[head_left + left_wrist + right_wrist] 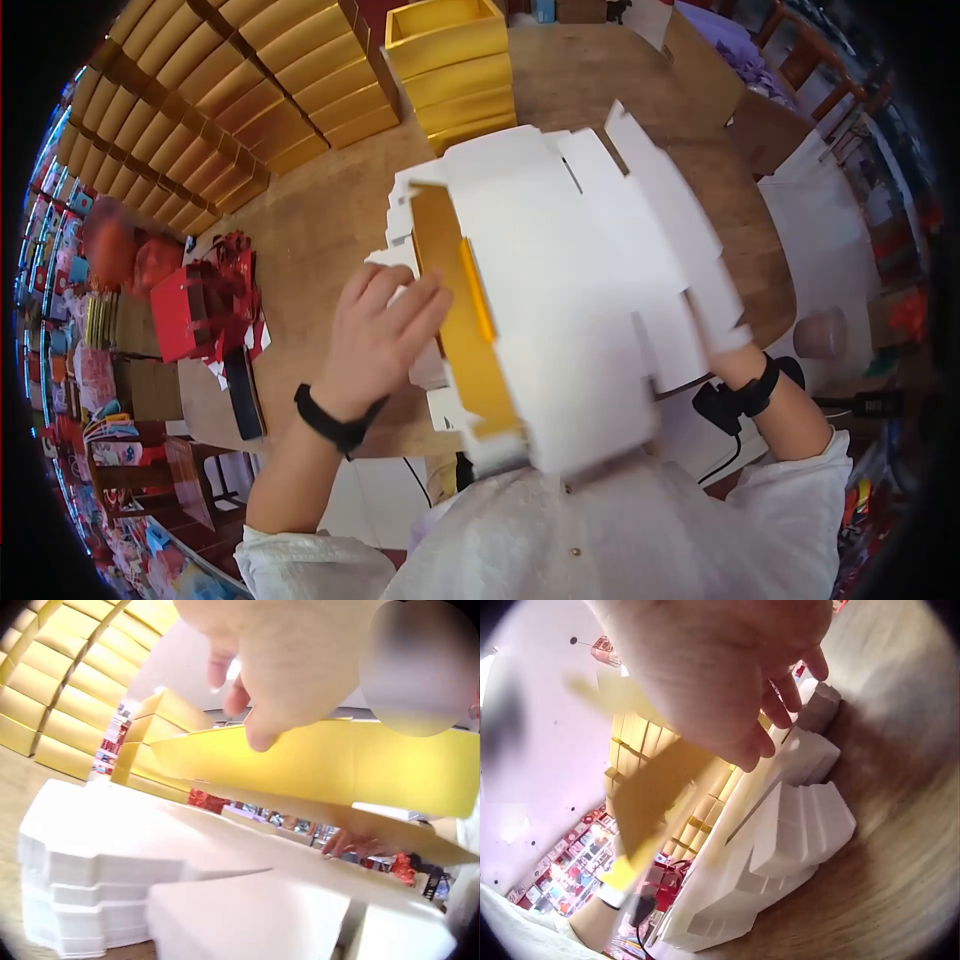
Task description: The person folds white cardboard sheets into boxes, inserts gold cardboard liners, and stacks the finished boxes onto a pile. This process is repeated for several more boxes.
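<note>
A cardboard sheet, white on its broad face, lies over a stack of white flat sheets. Along its left side a gold panel stands folded up. My left hand is at that panel, fingers loosely bent; in the left wrist view a fingertip of the left hand overlaps the yellow panel. At the sheet's right edge is my right hand, blurred and partly hidden. In the right wrist view the right hand has loosely bent fingers beside the white stack.
Gold boxes are stacked at the back left, with another gold stack at the back centre. A red box and a dark flat object lie at the left. A cardboard carton with purple material stands back right.
</note>
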Action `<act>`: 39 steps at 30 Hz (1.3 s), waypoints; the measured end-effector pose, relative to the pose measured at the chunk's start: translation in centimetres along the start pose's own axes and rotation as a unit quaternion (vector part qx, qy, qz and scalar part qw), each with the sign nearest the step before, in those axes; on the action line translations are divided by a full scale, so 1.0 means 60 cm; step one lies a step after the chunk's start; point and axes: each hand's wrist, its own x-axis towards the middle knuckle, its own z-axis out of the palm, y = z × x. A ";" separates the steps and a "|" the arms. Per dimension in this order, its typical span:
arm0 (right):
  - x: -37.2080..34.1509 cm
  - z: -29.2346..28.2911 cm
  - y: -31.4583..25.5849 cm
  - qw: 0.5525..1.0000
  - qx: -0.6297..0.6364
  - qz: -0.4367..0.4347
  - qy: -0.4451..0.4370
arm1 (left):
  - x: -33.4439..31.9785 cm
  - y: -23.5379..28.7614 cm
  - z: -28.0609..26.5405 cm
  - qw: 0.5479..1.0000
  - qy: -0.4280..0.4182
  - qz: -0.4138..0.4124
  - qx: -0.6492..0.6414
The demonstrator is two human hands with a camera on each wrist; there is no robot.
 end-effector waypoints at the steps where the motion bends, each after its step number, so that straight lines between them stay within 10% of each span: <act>1: 0.010 -0.001 0.001 0.976 -0.201 -0.068 -0.053 | -0.013 -0.007 0.018 0.998 -0.040 -0.041 -0.027; 2: 0.017 -0.001 0.000 0.904 -0.391 -0.134 -0.105 | -0.028 -0.011 0.031 0.992 -0.081 -0.082 -0.056; 9: -0.026 0.007 -0.043 0.972 -0.187 0.074 -0.120 | -0.080 0.017 0.006 0.832 -0.187 -0.267 -0.449; 14: -0.019 0.012 -0.043 0.923 -0.355 -0.016 -0.147 | -0.086 0.022 0.003 0.806 -0.203 -0.283 -0.479; 25: 0.051 0.031 -0.049 0.902 -0.376 -0.100 -0.186 | -0.022 0.022 0.040 0.863 -0.195 -0.239 -0.400; 28: 0.080 0.074 -0.063 0.917 -0.295 -0.260 -0.072 | 0.009 0.025 0.041 0.901 -0.223 -0.166 -0.333; 39: 0.125 0.093 -0.121 0.767 -0.537 -0.217 -0.274 | 0.048 0.037 0.059 0.930 -0.210 -0.135 -0.270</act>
